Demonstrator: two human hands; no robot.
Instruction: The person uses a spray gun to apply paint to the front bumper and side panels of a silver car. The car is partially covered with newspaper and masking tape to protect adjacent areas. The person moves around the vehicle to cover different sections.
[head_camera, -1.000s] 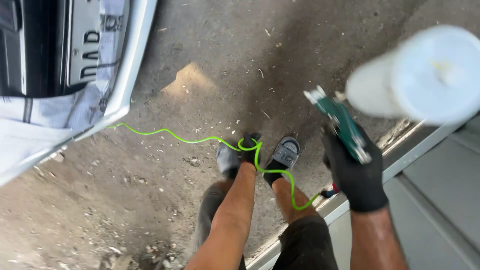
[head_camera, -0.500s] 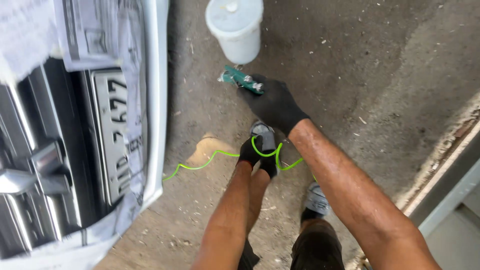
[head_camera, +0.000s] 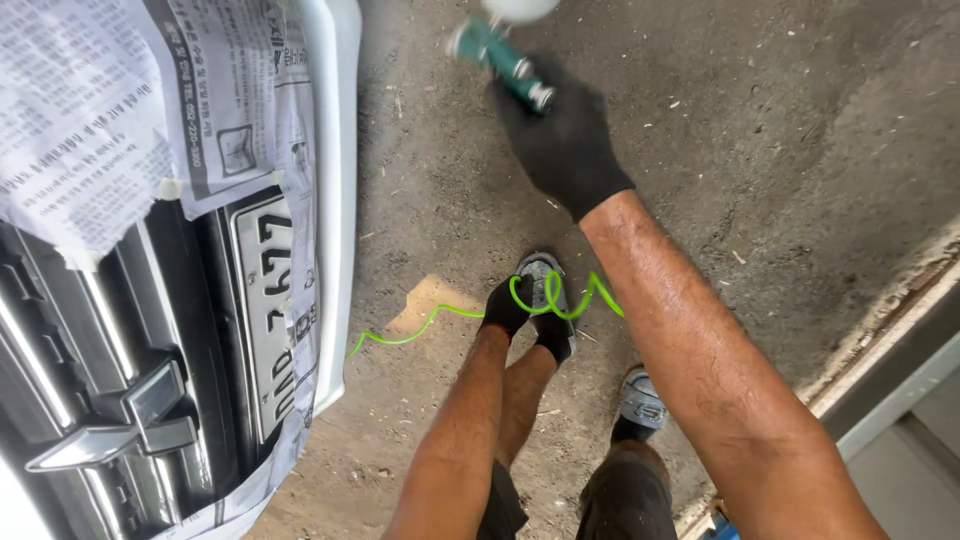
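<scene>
My right hand (head_camera: 562, 140), in a black glove, grips a green spray gun (head_camera: 500, 55) held out over the ground; its white cup (head_camera: 517, 8) is cut off by the top edge of the view. My left hand (head_camera: 503, 306), also in a black glove, is closed on a bright green coiled hose (head_camera: 548, 296) low in front of my legs. The hose trails left across the ground (head_camera: 760, 130) toward the car bumper (head_camera: 338, 180). My shoes (head_camera: 641, 397) stand below on the dirt.
The front of a white car fills the left side, its grille (head_camera: 90, 400) and number plate (head_camera: 272, 310) partly masked with taped newspaper (head_camera: 110, 120). A concrete kerb and metal rail (head_camera: 890, 350) run along the lower right.
My right hand has carried the spray gun farther forward, so its white cup now sits mostly out of view at the top. The view has swung closer to the car front. My left hand keeps the hose.
</scene>
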